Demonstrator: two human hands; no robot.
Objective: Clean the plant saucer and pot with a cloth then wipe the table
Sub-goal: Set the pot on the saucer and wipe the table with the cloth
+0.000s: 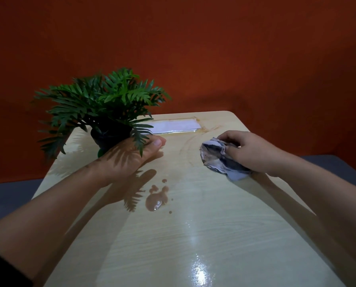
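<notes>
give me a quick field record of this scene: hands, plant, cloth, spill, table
left hand: holds the dark pot from below, lifted off the table
plant: green, leafy, upright in the pot
right hand: grips the crumpled cloth, pressing it on the table
spill: brown puddle with droplets, centre, not yet wiped
table: pale wood grain, glossy

Legible text, labels, brands, numbers: we find none. White sheet (176, 125) on the tabletop (214, 224), upper centre of frame, shows no readable marks.
</notes>
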